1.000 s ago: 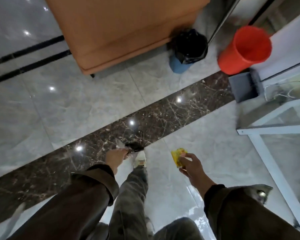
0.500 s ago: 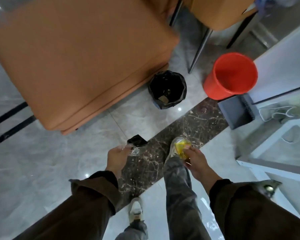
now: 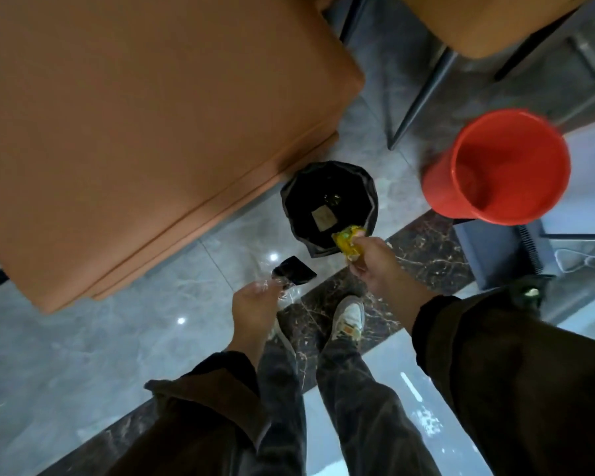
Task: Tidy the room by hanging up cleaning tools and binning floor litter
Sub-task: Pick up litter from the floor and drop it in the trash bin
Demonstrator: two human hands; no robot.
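A small bin lined with a black bag (image 3: 366,197) stands on the floor beside the orange sofa, with a few scraps of litter inside. My right hand (image 3: 378,266) pinches a yellow wrapper (image 3: 349,243) right at the bin's near rim. My left hand (image 3: 255,300) holds a black and clear plastic wrapper (image 3: 294,271) to the left of the bin, above the floor.
An orange sofa (image 3: 145,132) fills the upper left. A red bucket (image 3: 502,166) stands right of the bin, with a grey dustpan (image 3: 495,249) below it and metal chair legs (image 3: 423,94) behind. My feet are on the dark marble strip (image 3: 426,249).
I have walked up to the bin, which now lies just ahead. My right hand has carried the yellow wrapper forward to the bin's rim. My left hand still holds its wrapper.
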